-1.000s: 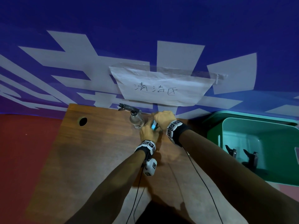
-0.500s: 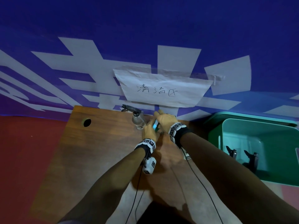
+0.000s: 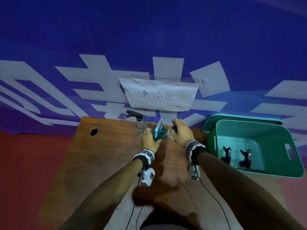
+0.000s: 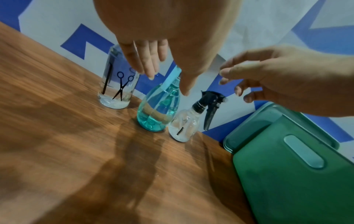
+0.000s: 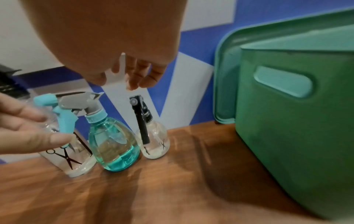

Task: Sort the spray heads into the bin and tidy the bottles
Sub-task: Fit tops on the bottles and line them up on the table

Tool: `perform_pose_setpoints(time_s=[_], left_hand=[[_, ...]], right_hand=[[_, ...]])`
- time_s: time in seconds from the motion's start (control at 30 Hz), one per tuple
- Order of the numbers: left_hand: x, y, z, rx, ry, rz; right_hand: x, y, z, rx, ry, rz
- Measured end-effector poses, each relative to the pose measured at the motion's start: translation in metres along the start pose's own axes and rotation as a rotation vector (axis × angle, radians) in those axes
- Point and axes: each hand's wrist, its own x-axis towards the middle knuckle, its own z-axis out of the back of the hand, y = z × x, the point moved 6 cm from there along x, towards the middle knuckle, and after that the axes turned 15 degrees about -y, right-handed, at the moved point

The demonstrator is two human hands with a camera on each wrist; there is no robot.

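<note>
Three spray bottles stand in a row at the table's back edge. On the left is a clear bottle with a scissors print and a black spray head. The teal bottle with its teal-and-grey spray head is in the middle. A small clear bottle with a black spray head is on the right. My left hand hovers by the teal bottle with straight fingers. My right hand hangs over the small bottle, holding nothing.
A green bin stands to the right of the table, with two black spray heads inside. Its lid leans behind it against the blue and white wall. A cable hole is at the table's back left.
Both hands were together on the teal bottle. They have let go and drawn apart, leaving it standing between the two clear bottles.
</note>
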Motion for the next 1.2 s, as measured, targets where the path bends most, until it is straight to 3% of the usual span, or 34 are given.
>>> perform_pose_setpoints(time_s=[0.17, 0.27, 0.47, 0.8, 1.2], left_hand=[[-0.023, -0.004, 0.012, 0.009, -0.083, -0.084], [-0.035, -0.012, 0.01, -0.006, -0.043, -0.117], [-0.049, -0.034, -0.004, -0.033, 0.085, -0.131], [-0.04, -0.071, -0.028, 0.064, 0.151, -0.156], [-0.012, -0.07, -0.068, 0.179, 0.259, -0.134]], right_hand=[[-0.036, -0.023, 0.017, 0.173, -0.146, -0.21], [-0.049, -0.032, 0.026, 0.168, -0.161, -0.229], [-0.057, -0.053, 0.038, 0.064, -0.072, -0.239], [-0.044, -0.08, 0.051, -0.018, 0.044, -0.259], [-0.015, -0.096, 0.027, -0.06, 0.215, -0.274]])
